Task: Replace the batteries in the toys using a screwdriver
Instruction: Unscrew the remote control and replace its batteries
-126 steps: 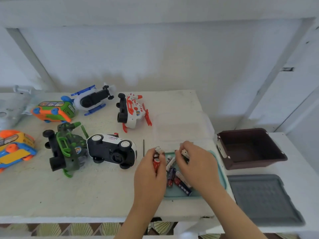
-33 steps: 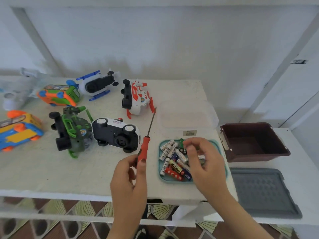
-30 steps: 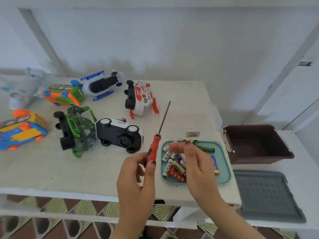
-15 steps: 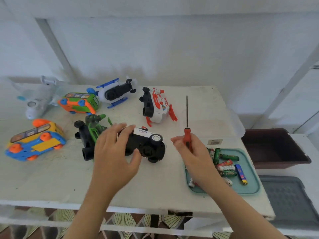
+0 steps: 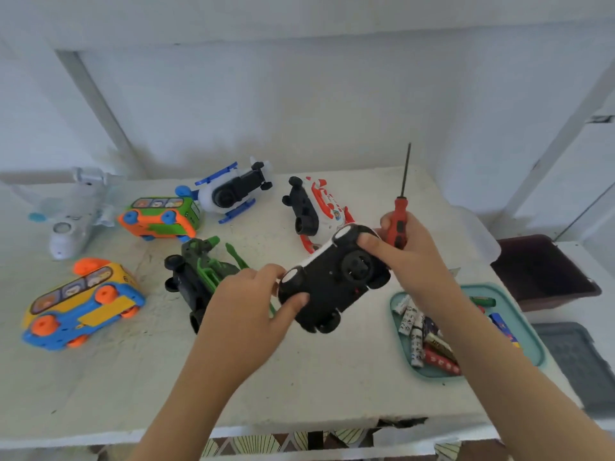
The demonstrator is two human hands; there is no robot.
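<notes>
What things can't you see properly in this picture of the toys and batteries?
Head view, the only one:
- The black toy car: its roof faces away; any screws on the underside are too small and blurred.
- The batteries in the teal tray: some hidden under the right forearm; labels blurred.
- The green toy: partly behind the left hand.
- The screwdriver: handle bottom wrapped in the right hand.

front tabletop (image 5: 299,377) lies open; toys (image 5: 83,304) crowd the back, battery tray (image 5: 536,347) the right.
</notes>
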